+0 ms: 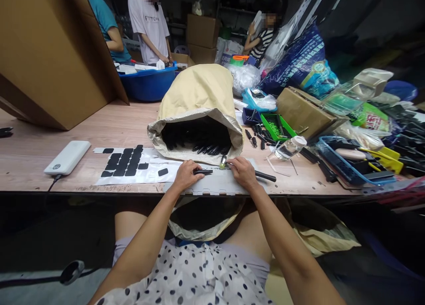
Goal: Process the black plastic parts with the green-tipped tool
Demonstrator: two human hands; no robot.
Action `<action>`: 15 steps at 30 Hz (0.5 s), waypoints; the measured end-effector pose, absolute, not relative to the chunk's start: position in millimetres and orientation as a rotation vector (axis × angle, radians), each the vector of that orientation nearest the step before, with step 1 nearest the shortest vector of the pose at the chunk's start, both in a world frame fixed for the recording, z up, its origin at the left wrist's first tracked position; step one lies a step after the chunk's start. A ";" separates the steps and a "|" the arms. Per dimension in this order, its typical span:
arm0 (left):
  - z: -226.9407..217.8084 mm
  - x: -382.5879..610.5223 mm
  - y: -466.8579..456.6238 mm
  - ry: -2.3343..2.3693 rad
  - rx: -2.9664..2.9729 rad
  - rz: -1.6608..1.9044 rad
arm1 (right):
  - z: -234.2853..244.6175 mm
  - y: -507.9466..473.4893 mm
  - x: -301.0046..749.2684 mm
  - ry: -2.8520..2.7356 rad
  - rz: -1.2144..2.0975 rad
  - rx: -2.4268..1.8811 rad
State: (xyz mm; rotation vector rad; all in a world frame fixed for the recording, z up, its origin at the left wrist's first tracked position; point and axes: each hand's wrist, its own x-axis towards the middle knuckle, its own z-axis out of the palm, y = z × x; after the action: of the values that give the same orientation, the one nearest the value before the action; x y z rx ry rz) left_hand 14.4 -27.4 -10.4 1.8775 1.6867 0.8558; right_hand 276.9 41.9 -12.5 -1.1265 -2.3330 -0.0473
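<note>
My left hand [188,175] is closed on a slim black plastic piece [203,171] that points to the right. In my right hand [244,173] is a small hammer [265,176]; its black handle sticks out to the right. The metal hammer head [223,162], with a yellow-green face, is left of my fingers, a little above and right of the black piece. Both hands are over a grey board [215,186] at the table's front edge. Just behind them lies a cream sack [199,86], its mouth facing me, with many similar black pieces [209,148] inside.
On the left are a sheet of black stickers [128,162], a white power bank [68,158] and a large cardboard box [56,52]. Rightward stand a water bottle [289,148], a green tray [272,129] and a blue basket [348,170]. Several people are at the back.
</note>
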 end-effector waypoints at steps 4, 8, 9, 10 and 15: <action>-13.3 11.6 -24.6 1.668 1.931 0.864 | -21.5 45.8 283.0 -2.344 -0.007 -1.129; -5.8 12.1 -35.7 1.610 2.051 0.984 | -22.8 44.0 278.8 -2.351 -0.015 -1.162; -3.0 15.0 -43.7 1.571 2.095 1.013 | -22.6 43.6 277.8 -2.352 -0.022 -1.173; -0.7 19.4 -53.8 1.509 2.145 1.030 | -22.6 43.4 277.1 -2.352 -0.029 -1.185; -16.3 55.6 -111.3 1.100 2.308 0.809 | -22.7 42.6 276.0 -2.362 -0.050 -1.219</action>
State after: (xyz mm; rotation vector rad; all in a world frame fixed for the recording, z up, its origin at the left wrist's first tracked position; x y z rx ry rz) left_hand 55.6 -111.3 -16.3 2.3084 1.0998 0.8095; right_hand 276.0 42.6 -22.7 -1.2192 -2.3622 -0.0503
